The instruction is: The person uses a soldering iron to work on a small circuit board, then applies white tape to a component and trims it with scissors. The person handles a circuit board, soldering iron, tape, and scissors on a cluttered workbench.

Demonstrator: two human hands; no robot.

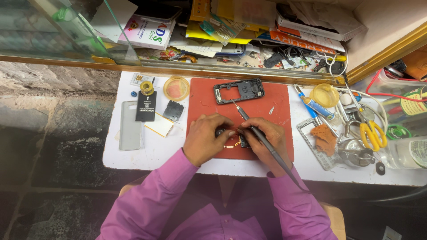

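Here, a small dark phone part (pixel 242 142) is pinched on the red mat (pixel 284 100) by the curled left hand (pixel 205 138). A soldering iron (pixel 260 138) (tip toward the phone frame (pixel 239 90)) is gripped in the closed right hand (pixel 266 140).

Bright, even overhead light, soft shadows, glare on the glass pane (pixel 66 31), wide-angle bending at edges, sharp centre.
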